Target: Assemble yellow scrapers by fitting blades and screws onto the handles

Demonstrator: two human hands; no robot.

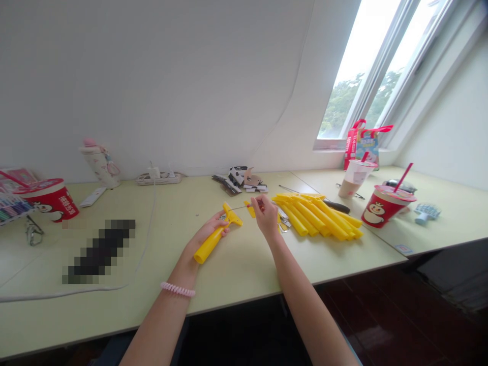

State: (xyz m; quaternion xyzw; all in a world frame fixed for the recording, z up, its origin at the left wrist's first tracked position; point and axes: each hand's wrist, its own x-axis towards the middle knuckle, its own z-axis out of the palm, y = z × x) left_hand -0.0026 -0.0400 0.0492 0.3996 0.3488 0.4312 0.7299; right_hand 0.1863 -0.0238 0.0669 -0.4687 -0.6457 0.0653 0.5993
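Note:
My left hand [213, 226] is wrapped round a yellow T-shaped scraper handle [209, 247], its hollow tube end pointing toward me. In my right hand [266, 216] is a screwdriver [261, 204], gripped by its dark red handle. The thin metal shaft reaches left to the head of the scraper handle; whether the tip sits on a screw is too small to tell. Just right of my right hand lies a pile of similar yellow handles [316, 216]. Small metal and yellow pieces [284, 219] lie partly hidden behind that hand.
Opened packaging [238, 178] lies at the back by the wall, near a power strip [160, 178]. Red cups with straws stand at left [57, 201] and right [383, 206], beside a paler cup [354, 178]. A white cable [147, 236] crosses the left side of the table.

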